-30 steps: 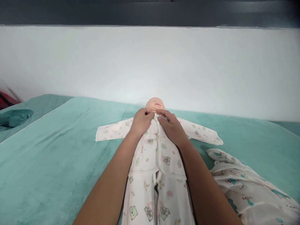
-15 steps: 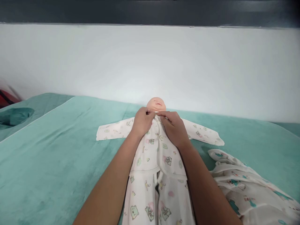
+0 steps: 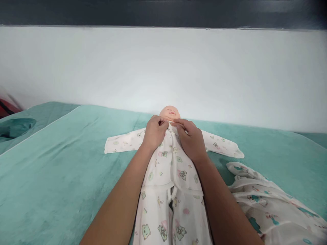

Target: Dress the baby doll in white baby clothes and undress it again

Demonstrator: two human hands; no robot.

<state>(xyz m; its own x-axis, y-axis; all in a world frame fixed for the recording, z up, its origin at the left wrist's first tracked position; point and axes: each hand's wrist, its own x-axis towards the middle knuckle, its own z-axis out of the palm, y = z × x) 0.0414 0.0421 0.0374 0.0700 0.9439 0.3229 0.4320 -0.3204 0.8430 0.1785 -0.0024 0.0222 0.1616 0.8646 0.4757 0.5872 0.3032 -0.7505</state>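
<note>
A baby doll (image 3: 169, 111) lies on its back with its head toward the wall. It wears a white baby top (image 3: 163, 163) printed with small bears, its sleeves spread out to both sides, and matching trousers (image 3: 153, 217) below. My left hand (image 3: 155, 131) pinches the top's neckline just under the doll's chin. Opposite it, my right hand (image 3: 190, 137) has its fingers bent over the other side of the neckline, the fingertips close to my left thumb. The fastening between the fingertips is too small to make out.
A teal bedspread (image 3: 63, 170) covers the bed. To the right lies a crumpled white cloth (image 3: 270, 207) with teal and red prints. Behind the doll rises a white wall (image 3: 163, 68) with a dark band on top. A red item (image 3: 9, 108) shows at the far left edge.
My right hand's fingers have shifted slightly at the neckline, the index finger lifting a little. My left hand keeps its pinch, and the doll and clothes lie as before.
</note>
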